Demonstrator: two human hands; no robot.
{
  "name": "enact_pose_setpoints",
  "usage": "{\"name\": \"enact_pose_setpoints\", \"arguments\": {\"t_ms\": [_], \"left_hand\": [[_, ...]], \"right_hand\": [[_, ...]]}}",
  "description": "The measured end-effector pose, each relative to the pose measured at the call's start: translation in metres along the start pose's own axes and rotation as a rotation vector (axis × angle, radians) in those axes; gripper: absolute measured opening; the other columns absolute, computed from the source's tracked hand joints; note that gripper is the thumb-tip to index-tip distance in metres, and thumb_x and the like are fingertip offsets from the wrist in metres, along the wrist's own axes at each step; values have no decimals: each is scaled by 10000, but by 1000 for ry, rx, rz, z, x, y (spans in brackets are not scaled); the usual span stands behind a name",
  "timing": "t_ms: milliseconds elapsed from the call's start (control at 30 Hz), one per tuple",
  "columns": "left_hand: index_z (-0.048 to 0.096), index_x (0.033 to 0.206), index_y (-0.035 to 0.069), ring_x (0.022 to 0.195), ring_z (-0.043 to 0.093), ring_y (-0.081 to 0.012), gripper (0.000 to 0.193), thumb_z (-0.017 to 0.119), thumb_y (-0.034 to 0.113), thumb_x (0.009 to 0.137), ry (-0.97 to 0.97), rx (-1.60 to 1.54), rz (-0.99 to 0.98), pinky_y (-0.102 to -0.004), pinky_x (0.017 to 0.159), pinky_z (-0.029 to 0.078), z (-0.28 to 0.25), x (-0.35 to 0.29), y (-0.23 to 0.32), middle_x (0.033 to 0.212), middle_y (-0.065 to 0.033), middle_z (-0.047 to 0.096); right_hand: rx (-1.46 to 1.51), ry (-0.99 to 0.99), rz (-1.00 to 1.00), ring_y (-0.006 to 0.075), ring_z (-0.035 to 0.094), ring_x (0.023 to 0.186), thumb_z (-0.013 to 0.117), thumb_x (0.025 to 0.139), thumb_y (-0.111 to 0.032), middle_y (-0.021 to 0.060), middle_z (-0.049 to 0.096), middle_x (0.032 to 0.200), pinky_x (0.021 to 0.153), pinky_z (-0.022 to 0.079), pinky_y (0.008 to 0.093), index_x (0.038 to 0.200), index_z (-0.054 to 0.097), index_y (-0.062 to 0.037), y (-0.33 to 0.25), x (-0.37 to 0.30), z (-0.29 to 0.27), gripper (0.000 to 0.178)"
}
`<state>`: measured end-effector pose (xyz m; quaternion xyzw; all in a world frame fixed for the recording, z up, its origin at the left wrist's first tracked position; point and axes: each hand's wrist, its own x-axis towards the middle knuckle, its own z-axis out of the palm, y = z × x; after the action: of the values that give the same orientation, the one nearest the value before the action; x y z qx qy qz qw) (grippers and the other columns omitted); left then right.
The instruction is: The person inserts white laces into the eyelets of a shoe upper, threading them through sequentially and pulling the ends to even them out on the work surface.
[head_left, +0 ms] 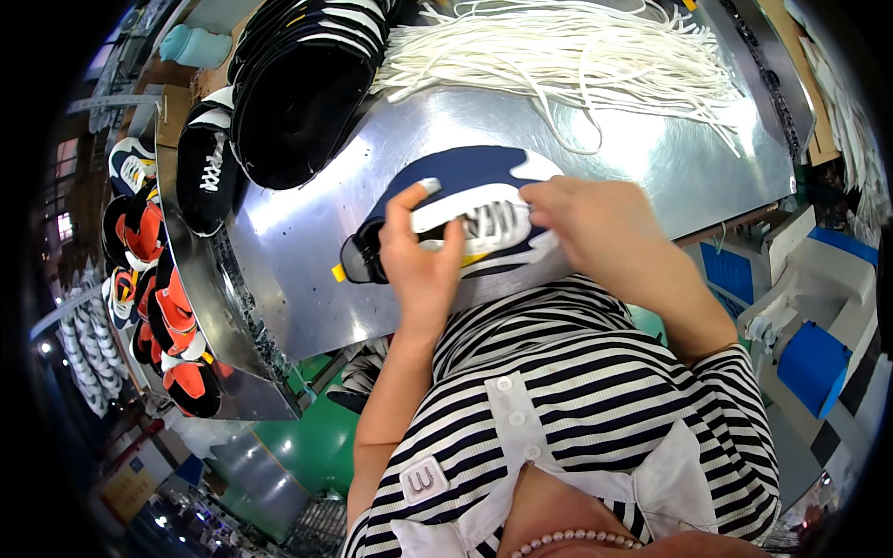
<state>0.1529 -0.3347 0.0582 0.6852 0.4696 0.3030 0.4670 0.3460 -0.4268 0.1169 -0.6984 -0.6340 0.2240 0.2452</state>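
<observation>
Navy-white shoe upper (474, 169) by bench (298, 302) near edge, both hands on it
Left hand (419, 256) grips it around the opening; right hand (595, 212) fingertips at toe end, can't tell if gripping; loose white laces (558, 65) along far edge

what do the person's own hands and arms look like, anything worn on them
The left hand and right hand are gloveless, with a pale covering or tape seemingly on one left fingertip. No watch or bracelet shows. The right sleeve is short, with dark and white stripes.
</observation>
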Motion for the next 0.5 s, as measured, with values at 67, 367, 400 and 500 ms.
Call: {"name": "enact_pose_setpoints", "arguments": {"t_ms": [67, 367, 400, 500], "left_hand": [[516, 1223, -11, 930, 641, -141, 439, 680, -66, 820, 5, -152, -105, -251, 825, 519, -4, 3, 5, 1082, -115, 642], [491, 1241, 11, 843, 569, -81, 488, 716, -34, 811, -245, -191, -248, -229, 776, 490, -8, 16, 22, 1013, -56, 614], [483, 1252, 18, 845, 556, -70, 499, 716, -36, 814, -335, -291, -280, -224, 782, 483, -20, 15, 23, 1013, -49, 611], [461, 1272, 33, 878, 555, -76, 524, 711, -47, 819, -407, -377, -359, -223, 804, 477, -27, 19, 26, 1011, -43, 604]], "right_hand": [[35, 92, 64, 298, 682, 872, 599, 923, -104, 130, 698, 999, 738, 531, 364, 1124, 638, -44, 2, 6, -3, 213], [96, 533, -36, 259, 637, 678, 652, 894, -143, 60, 634, 840, 577, 498, 359, 1067, 642, -114, 33, 32, 78, 176], [97, 544, -27, 260, 635, 672, 656, 890, -139, 60, 633, 835, 571, 497, 362, 1072, 643, -115, 32, 34, 77, 184], [383, 547, -20, 251, 631, 660, 660, 890, -140, 50, 630, 812, 559, 491, 367, 1082, 653, -134, 33, 32, 74, 193]]}}
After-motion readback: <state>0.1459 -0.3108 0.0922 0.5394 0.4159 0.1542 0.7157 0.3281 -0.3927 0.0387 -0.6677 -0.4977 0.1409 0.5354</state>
